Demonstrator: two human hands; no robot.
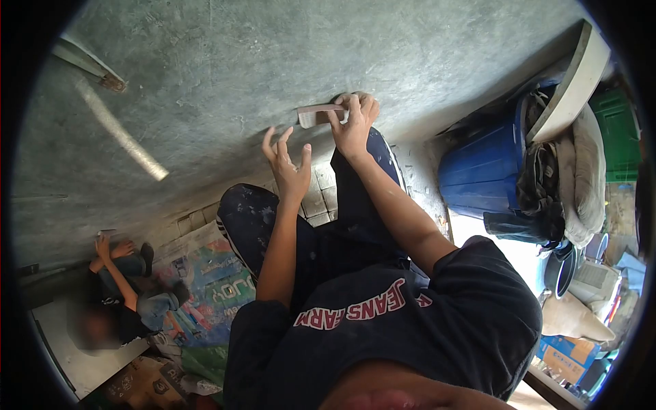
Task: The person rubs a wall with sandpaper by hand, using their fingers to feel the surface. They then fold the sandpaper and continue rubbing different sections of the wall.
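Observation:
My right hand [357,123] pinches a folded piece of sandpaper [314,116] at its right end. Its pale, printed-looking back faces me, and a brownish edge runs along the top. Both hand and paper are right at the grey plastered wall [225,75]. Lower and to the left, my left hand [290,171] is raised near the wall, fingers spread and curved, holding nothing. White dust marks my dark trousers [249,212] below the hands.
At far left another person [126,294] sits by the same wall, one hand raised to it. A colourful printed sheet [205,287] covers the floor between us. To the right stands a blue bin [482,167] heaped with cloth, with a green crate [615,133] beyond.

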